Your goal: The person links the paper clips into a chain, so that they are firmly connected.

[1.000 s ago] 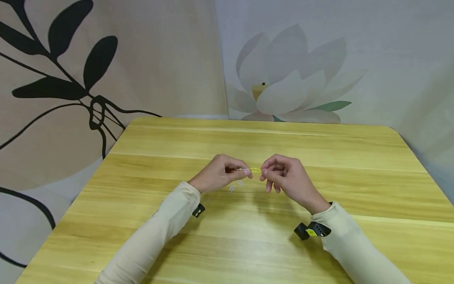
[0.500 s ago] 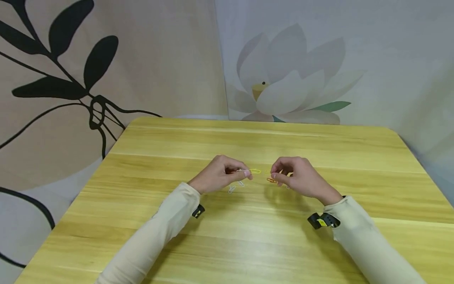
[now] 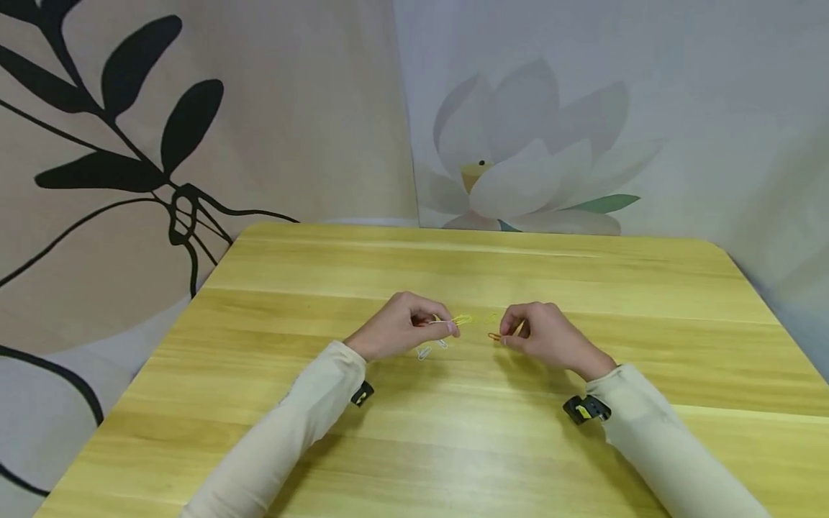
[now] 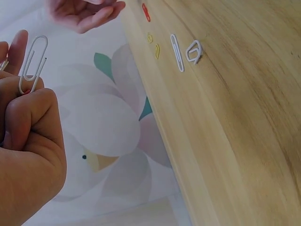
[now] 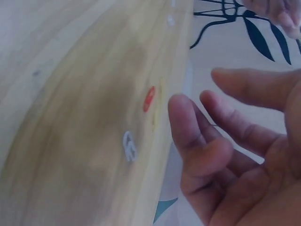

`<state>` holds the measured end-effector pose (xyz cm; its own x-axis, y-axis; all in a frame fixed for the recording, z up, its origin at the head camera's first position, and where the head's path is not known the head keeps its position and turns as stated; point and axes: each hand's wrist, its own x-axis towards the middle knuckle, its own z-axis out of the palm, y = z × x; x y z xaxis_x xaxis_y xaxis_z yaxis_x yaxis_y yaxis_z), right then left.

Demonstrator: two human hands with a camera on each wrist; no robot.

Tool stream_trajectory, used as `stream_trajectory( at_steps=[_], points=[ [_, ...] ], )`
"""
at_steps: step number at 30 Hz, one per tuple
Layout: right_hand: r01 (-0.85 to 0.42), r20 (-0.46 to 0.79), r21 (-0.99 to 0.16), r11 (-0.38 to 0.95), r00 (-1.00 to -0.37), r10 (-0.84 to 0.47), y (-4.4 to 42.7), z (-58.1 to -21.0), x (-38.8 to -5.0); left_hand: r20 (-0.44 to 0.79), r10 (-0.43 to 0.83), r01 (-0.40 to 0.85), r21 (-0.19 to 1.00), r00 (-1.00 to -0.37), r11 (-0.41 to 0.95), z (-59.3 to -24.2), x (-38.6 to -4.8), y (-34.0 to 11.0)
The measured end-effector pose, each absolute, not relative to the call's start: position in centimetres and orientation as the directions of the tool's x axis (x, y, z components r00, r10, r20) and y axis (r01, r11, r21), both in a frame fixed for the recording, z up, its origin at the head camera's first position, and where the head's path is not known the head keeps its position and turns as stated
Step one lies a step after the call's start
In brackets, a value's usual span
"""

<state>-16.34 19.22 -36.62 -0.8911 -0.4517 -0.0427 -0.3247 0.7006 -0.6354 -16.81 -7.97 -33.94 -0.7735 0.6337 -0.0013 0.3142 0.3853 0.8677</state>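
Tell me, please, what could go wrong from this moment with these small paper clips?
The right hand might knock the loose yellow wire paper clips close to the red oval wire paper clip. The left hand pinches a protruding yellow looped wire paper clip, which could slip out. The white looped wire paper clips lie loose near that hand and may be brushed away if it lowers.

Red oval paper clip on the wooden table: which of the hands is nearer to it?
Right: the right hand is close by the red oval paper clip, partly covering it in the head view; the left hand is farther off, to the clip's left.
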Motion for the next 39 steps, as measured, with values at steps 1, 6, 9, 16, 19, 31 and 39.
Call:
stream_trajectory(
  at_steps=[1,6,9,16,19,31,39],
  points=[
    [-0.326,-0.046,-0.633,0.702,-0.89,-0.454,19.2,-36.8,-16.4,-0.003,0.632,0.312,0.868,-0.775,0.386,-34.0,-16.8,-8.0],
    [-0.358,-0.041,-0.59,0.724,-0.882,-0.47,18.9,-37.8,-16.9,-0.01,0.628,0.305,0.868,-0.778,0.392,-34.2,-16.8,-7.9],
    [-0.415,-0.005,-0.52,0.746,-0.872,-0.489,18.5,-38.0,-17.1,-0.007,0.633,0.306,0.871,-0.774,0.384,-34.3,-16.8,-7.9],
    [-0.489,0.091,-0.411,0.77,-0.862,-0.499,17.7,-37.9,-17.6,0.005,0.655,0.324,0.872,-0.756,0.368,-34.5,-16.9,-7.6],
    [-0.493,0.086,-0.402,0.772,-0.859,-0.504,17.5,-38.0,-17.8,0.006,0.659,0.329,0.869,-0.752,0.368,-34.5,-16.9,-7.6],
    [-0.485,0.059,-0.419,0.768,-0.858,-0.51,17.2,-38.7,-18.2,0.001,0.643,0.324,0.864,-0.766,0.385,-34.3,-17.1,-7.8],
    [-0.396,-0.112,-0.478,0.784,-0.858,-0.502,16.6,-38.1,-18.4,0.005,0.653,0.328,0.868,-0.758,0.373,-34.2,-17.2,-7.4]
  ],
)
